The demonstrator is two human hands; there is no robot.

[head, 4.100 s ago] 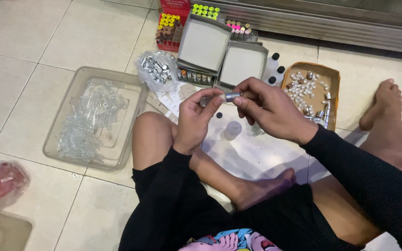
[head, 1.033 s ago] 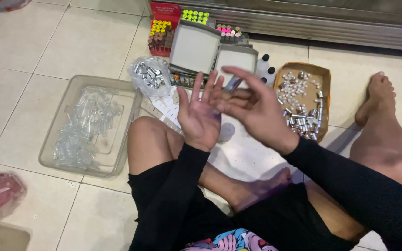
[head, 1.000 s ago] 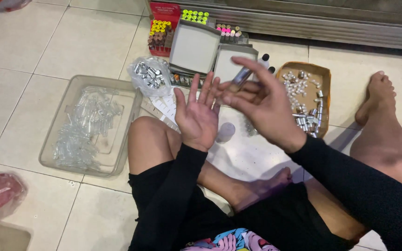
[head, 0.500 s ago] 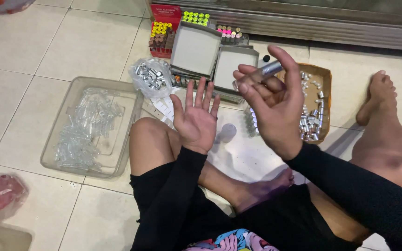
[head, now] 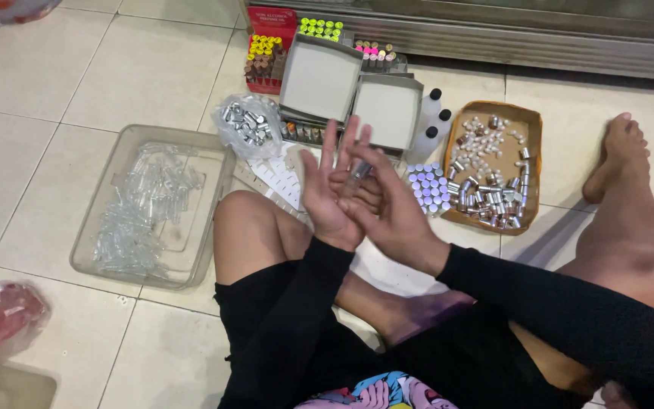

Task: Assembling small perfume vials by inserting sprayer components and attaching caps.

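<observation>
Left hand [head: 332,193]: flat, fingers spread and pointing up, palm pressed to the small tube.
Right hand [head: 391,208]: flat against the left, gripping nothing.
Small tube [head: 357,171]: a clear vial sandwiched between both palms, above the knees.
Left edge: clear plastic tray [head: 107,250] of empty vials, just beside the thigh.
Right edge: brown tray [head: 530,125] of metal caps.
Open room: bare tiles far left.

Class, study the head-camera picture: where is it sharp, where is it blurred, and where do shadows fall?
Head view: even, soft light; the clear tray and brown tray look sharp; the small vial between the left hand and right hand is slightly blurred; a faint shadow lies beside the brown tray.
</observation>
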